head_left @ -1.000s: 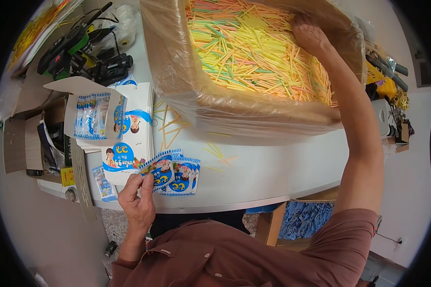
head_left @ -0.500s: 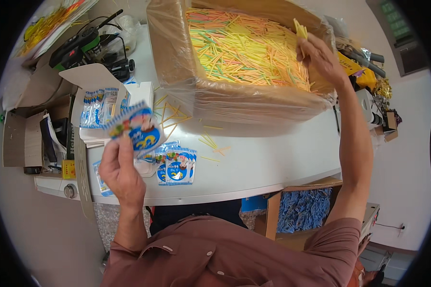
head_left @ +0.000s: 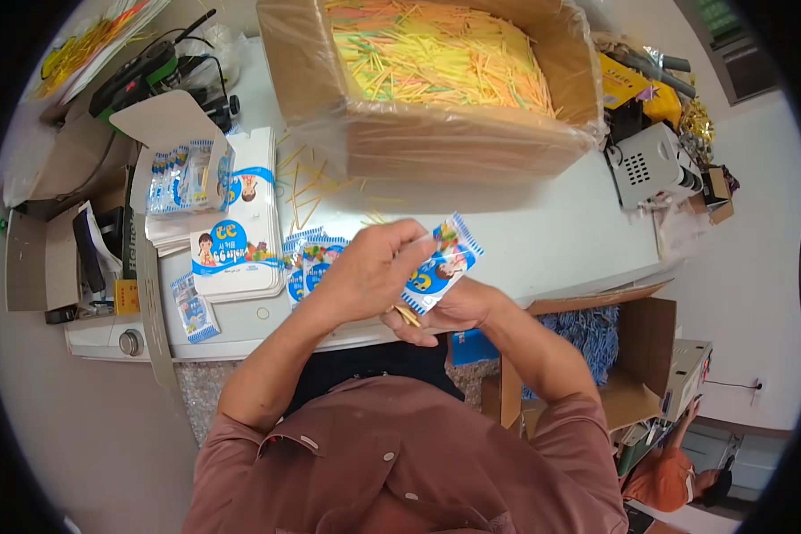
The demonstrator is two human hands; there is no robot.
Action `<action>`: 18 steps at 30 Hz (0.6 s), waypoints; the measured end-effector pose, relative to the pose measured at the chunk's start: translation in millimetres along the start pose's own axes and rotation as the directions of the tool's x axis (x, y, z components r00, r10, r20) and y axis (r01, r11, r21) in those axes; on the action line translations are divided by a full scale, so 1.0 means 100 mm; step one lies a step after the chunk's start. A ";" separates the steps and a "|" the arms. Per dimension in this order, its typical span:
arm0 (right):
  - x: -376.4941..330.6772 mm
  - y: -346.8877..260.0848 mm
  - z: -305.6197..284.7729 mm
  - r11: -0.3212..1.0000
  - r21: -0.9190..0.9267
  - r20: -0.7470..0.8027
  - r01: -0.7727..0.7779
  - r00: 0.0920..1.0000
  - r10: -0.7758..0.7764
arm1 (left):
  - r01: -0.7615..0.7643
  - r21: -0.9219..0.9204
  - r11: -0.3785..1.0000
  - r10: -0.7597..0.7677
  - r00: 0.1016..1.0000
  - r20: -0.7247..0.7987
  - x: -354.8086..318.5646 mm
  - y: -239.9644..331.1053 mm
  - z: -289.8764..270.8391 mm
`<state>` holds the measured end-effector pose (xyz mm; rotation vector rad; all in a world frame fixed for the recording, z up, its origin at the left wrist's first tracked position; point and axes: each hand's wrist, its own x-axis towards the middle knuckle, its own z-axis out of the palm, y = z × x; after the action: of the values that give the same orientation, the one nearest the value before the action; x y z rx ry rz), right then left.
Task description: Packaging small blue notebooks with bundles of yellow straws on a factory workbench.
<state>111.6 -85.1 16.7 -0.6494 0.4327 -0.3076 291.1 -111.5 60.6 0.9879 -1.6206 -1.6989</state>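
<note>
Just past the table's front edge, my two hands are close together. My left hand [head_left: 369, 271] pinches a small blue and white printed packet [head_left: 445, 262] between thumb and fingers, held tilted. Partly behind the packet is my right hand [head_left: 467, 307], its fingers curled round a small bunch of thin yellow sticks [head_left: 407, 315]. Whether the packet is open at an end, I cannot tell. More printed packets [head_left: 316, 262] lie on the table beside my left wrist, partly hidden by it. A large cardboard box [head_left: 472, 142] lined with clear plastic holds a mass of thin coloured sticks [head_left: 445, 58].
A small white carton [head_left: 187, 200] with upright packets stands on a stack of flat printed cartons [head_left: 249, 227]. Loose sticks [head_left: 307, 191] are scattered near the big box. A lower box holds blue stringy material [head_left: 587, 343]. Another person [head_left: 663, 481] shows at lower right.
My right hand has come from the big box down to the table's front edge with the sticks. My left hand has moved right with the packet to meet it. The view has shifted slightly.
</note>
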 end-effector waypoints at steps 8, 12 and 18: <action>0.18 0.54 0.00 0.964 0.157 -0.124 0.213 0.973 -0.195 | 0.168 -0.318 0.933 -0.210 0.972 -0.102 -0.14 -0.42 0.16; -0.02 0.40 -0.10 0.907 -0.345 -0.543 0.240 0.738 -0.401 | -0.233 -0.522 0.820 -0.090 0.850 -0.520 -0.04 -0.52 0.04; -0.14 0.36 -0.76 0.448 -0.894 -0.444 0.016 0.105 -0.890 | -0.272 -0.597 0.755 -0.186 0.784 -0.592 -0.12 -0.59 -0.05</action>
<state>68.6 -90.8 -56.7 -1.4519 1.5919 -1.3842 306.1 -99.6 3.9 0.9668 -0.5191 -1.4906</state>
